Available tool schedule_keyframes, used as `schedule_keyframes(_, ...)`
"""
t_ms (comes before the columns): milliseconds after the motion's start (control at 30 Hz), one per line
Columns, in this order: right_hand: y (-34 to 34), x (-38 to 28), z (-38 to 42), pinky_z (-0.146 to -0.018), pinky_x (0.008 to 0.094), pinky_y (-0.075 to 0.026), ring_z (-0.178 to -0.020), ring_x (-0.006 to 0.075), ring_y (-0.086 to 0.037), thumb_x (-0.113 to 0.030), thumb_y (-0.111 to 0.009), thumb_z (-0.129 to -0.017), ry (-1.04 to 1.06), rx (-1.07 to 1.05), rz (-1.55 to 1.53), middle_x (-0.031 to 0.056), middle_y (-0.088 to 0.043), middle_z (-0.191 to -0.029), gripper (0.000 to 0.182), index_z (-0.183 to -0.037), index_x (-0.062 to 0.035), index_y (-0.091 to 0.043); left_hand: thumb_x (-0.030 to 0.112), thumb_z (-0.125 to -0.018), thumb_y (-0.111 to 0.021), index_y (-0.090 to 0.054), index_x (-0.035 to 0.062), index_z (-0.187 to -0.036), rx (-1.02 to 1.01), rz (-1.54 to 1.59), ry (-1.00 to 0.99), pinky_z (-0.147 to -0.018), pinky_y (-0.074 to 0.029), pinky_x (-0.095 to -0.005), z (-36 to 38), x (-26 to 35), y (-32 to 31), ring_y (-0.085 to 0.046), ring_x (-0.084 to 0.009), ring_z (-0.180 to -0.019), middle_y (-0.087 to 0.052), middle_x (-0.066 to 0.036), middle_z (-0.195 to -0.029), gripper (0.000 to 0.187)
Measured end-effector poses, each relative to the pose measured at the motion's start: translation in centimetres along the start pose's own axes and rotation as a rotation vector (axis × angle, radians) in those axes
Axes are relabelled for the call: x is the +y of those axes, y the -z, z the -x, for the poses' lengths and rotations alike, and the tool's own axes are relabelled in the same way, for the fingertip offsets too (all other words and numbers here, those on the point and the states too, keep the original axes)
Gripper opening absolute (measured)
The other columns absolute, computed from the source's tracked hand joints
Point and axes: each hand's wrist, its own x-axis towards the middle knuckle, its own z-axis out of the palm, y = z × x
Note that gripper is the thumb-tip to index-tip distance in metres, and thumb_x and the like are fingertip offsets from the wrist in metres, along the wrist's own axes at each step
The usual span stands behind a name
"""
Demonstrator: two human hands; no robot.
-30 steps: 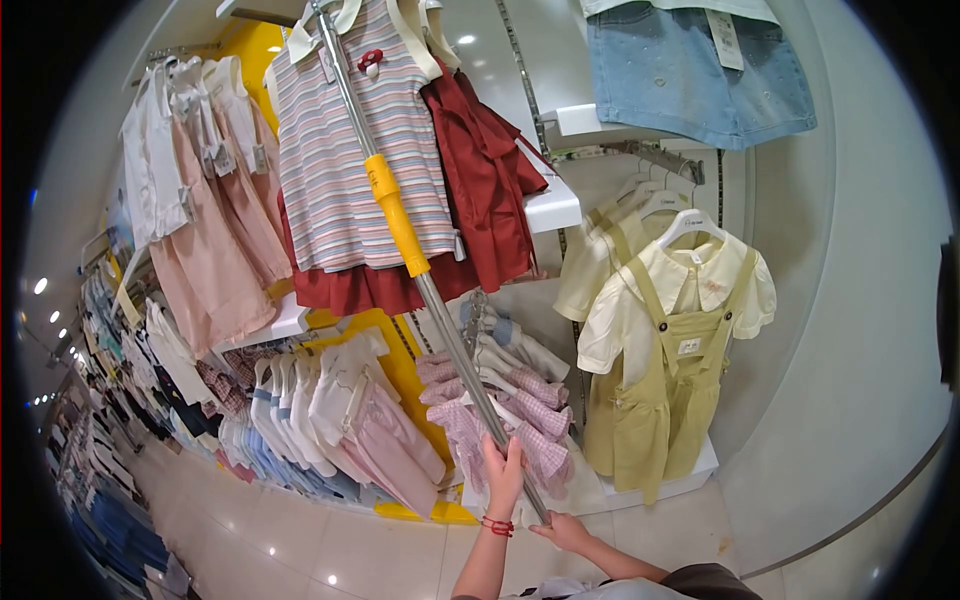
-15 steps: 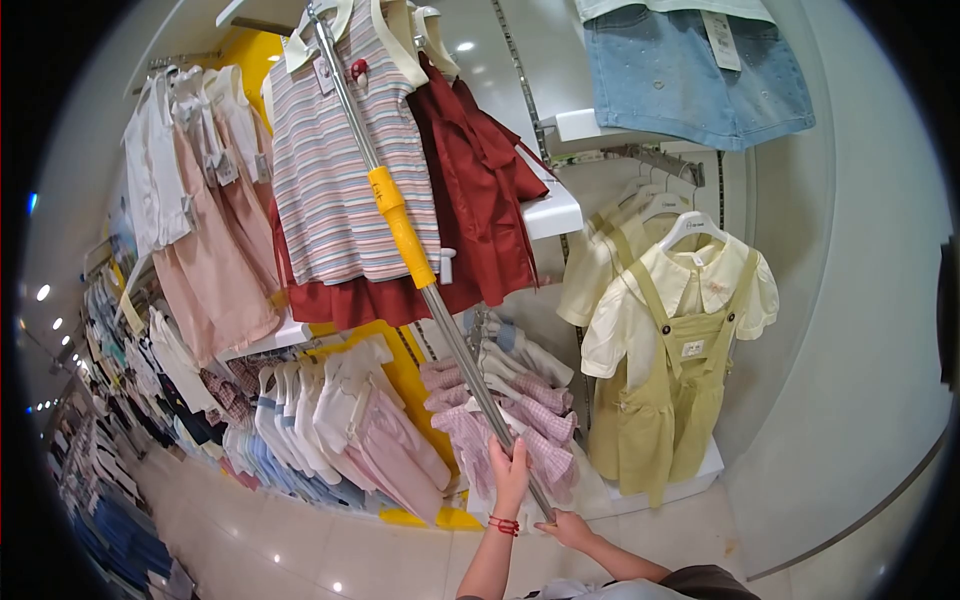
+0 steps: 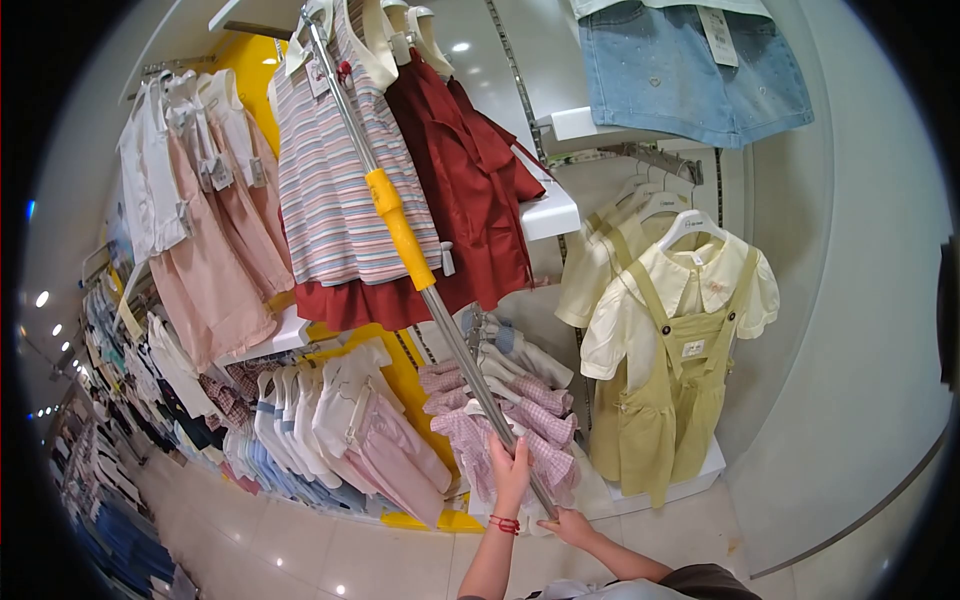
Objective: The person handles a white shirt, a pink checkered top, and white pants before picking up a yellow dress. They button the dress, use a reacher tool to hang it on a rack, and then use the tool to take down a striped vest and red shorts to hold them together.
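Observation:
My left hand (image 3: 511,468) is closed around the metal shaft of a long telescopic pole (image 3: 455,340) with a yellow sleeve (image 3: 400,230). Lower down, my right hand (image 3: 569,527) grips the pole's bottom end. The shaft slants up to the left, its tip at the collar of a striped sleeveless top (image 3: 345,215) over a red skirt. That outfit hangs high up, turned at an angle, and the pole crosses in front of it. Behind it hang more dark red garments (image 3: 465,190). Lilac checked clothes (image 3: 535,425) hang behind the pole near my left hand.
Olive pinafores with cream blouses (image 3: 685,340) hang at the right, denim shorts (image 3: 695,75) above them. Pink and white outfits (image 3: 205,240) hang at the left. White shelf ends (image 3: 550,215) jut out near the red garments. Pale tiles (image 3: 290,530) cover the floor.
The striped top has turned, so it looks narrower and its right edge has shifted left. More of the red garments behind shows. Both hands and the pole have hardly moved.

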Motion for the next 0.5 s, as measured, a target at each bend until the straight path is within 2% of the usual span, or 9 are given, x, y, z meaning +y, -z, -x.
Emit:
schedule_keyframes(133,-0.5,1.0,0.9,-0.068,0.0439,-0.046,-0.076,0.0373,-0.059,-0.055,-0.055,-0.074,0.004,-0.037,-0.02,0.0223,-0.06,-0.077,0.058,-0.088,0.0014,-0.054,0.009,-0.086,-0.049,-0.036,0.0032,-0.103,0.011,-0.077,0.006,-0.044,-0.035,-0.0208,1.1,-1.4,0.4,-0.042,-0.0065,-0.05,-0.041,0.0,-0.067,0.022)
schedule_keyframes(200,-1.0,1.3,1.6,-0.068,0.0439,-0.046,-0.076,0.0373,-0.059,-0.054,-0.055,-0.075,-0.019,-0.045,0.014,0.0219,-0.06,-0.077,0.057,-0.088,0.0007,-0.054,0.009,-0.087,-0.049,-0.036,0.0037,-0.102,0.023,-0.011,0.02,-0.044,-0.035,-0.0206,2.1,-1.9,0.5,-0.041,-0.0062,-0.05,-0.041,0.0,-0.066,0.021)
schedule_keyframes(400,-1.0,0.5,2.4,-0.066,0.0438,-0.045,-0.074,0.0369,-0.059,-0.053,-0.056,-0.075,0.037,-0.026,-0.039,0.0206,-0.06,-0.075,0.052,-0.082,-0.001,-0.053,0.01,-0.087,-0.047,-0.034,0.0055,-0.095,0.086,0.053,0.054,-0.042,-0.032,-0.0201,3.2,-0.5,0.3,-0.04,-0.0055,-0.048,-0.04,0.001,-0.062,0.016)
schedule_keyframes(500,-0.2,-0.8,2.3,-0.063,0.0418,-0.045,-0.069,0.0376,-0.058,-0.052,-0.058,-0.075,0.07,-0.009,-0.046,0.0218,-0.057,-0.069,0.054,-0.075,0.0023,-0.051,0.009,-0.088,-0.047,-0.033,0.0057,-0.095,0.078,0.05,0.019,-0.042,-0.031,-0.0203,2.6,-0.4,0.7,-0.039,-0.0054,-0.048,-0.04,0.001,-0.061,0.016)
